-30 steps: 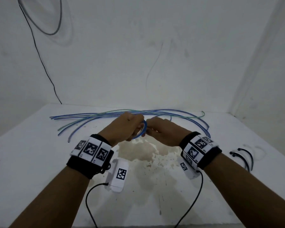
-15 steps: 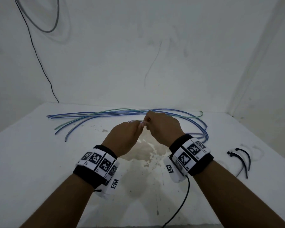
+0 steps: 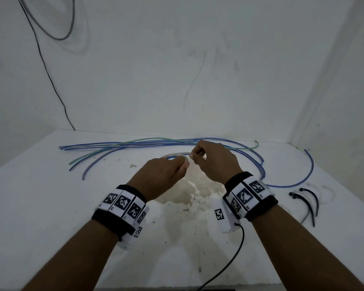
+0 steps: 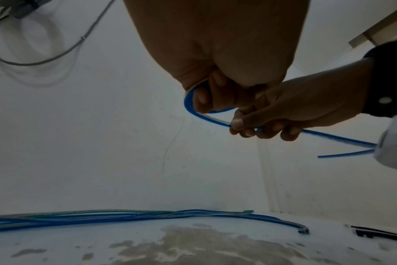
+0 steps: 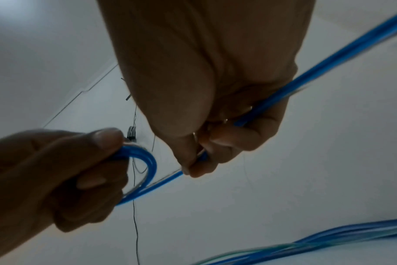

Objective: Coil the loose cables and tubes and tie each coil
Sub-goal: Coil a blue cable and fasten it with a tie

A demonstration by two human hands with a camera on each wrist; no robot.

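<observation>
A thin blue tube (image 4: 194, 111) is being wound into a small coil (image 3: 175, 155) in mid-air above the white table. My left hand (image 3: 166, 175) grips the coil's loops (image 5: 147, 161) with fingers curled round them. Just to its right, my right hand (image 3: 214, 162) pinches the same tube (image 5: 283, 89) and feeds it. The tube's free tail (image 3: 301, 179) curves away over the table to the right. Several loose blue and green tubes (image 3: 135, 143) lie in a long bundle behind my hands.
Black cable ties (image 3: 307, 198) lie on the table (image 3: 40, 206) at the right. A stained patch (image 3: 189, 194) marks the table's middle. White walls close the back and right; a grey cable loop (image 3: 57, 34) and a black wire hang at the upper left.
Both hands have lifted a little and shifted; the right hand has moved up and back, drawing the tube round the coil. The tail at the right has swung into view.
</observation>
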